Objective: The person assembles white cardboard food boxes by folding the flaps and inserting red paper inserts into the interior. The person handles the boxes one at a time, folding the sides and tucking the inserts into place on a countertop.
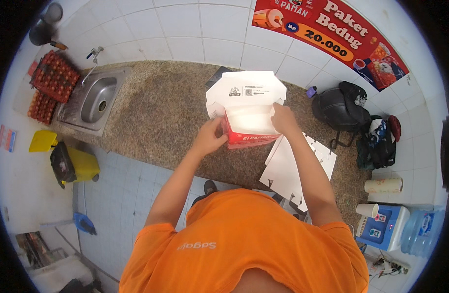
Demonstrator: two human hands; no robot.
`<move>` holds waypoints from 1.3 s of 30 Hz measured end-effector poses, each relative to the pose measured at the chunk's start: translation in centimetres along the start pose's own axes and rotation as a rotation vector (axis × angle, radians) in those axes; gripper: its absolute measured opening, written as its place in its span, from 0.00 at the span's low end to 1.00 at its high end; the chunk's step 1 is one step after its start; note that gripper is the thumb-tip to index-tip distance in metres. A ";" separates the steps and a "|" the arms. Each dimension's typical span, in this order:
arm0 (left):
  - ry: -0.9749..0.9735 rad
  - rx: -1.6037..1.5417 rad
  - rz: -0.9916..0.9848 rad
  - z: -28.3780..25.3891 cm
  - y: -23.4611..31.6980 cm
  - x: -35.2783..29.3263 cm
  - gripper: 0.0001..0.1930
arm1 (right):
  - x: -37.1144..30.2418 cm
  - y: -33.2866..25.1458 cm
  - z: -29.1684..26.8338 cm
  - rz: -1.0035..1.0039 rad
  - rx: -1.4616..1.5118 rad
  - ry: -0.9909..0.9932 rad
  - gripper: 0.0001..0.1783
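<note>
A red and white cardboard food box (251,140) stands on the speckled counter in front of me. Its white lid (246,93) is raised at the back, and the white inside shows no contents. At the box's left side, my left hand (210,138) pinches the edge between thumb and fingers. My right hand (285,120) is closed over the right wall near its top corner; its fingertips are partly hidden. Flat white cardboard blanks (288,168) with cut notches lie to the right, partly under my right forearm.
A steel sink (98,102) and stacked egg trays (54,77) are at the far left. A black helmet (338,108), a bag (381,146) and a purple bottle (311,91) sit at the back right. Nearer stand a paper roll (383,185) and a water dispenser (388,227).
</note>
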State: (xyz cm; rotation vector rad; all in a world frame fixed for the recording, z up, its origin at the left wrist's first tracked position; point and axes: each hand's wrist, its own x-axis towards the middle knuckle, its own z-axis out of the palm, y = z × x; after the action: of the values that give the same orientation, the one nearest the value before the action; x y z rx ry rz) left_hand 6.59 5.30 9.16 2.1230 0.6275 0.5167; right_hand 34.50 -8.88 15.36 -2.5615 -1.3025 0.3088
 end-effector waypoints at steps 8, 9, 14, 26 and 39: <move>0.213 -0.108 0.194 3.1 0.6 -2.5 0.26 | 0.0 -0.9 0.8 0.066 0.014 0.051 0.15; 0.212 -0.098 0.195 3.1 0.7 -2.6 0.24 | -0.1 -1.1 0.9 0.083 -0.005 0.043 0.14; 0.260 -0.068 0.256 3.5 0.7 -2.6 0.19 | -0.2 -0.3 2.4 0.149 -0.003 0.040 0.17; 0.189 -0.061 0.199 4.5 1.8 -3.3 0.23 | -3.6 2.5 2.8 0.014 0.441 0.292 0.32; -0.458 -0.050 0.438 11.8 10.0 -4.8 0.26 | -23.7 13.6 4.8 -0.087 0.169 -0.437 0.26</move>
State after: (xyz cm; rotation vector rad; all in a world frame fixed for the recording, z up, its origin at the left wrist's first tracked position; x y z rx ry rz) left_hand 11.89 -9.96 9.99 2.2304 -0.1112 0.2535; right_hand 29.72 -35.32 8.26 -2.3647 -1.4479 0.9605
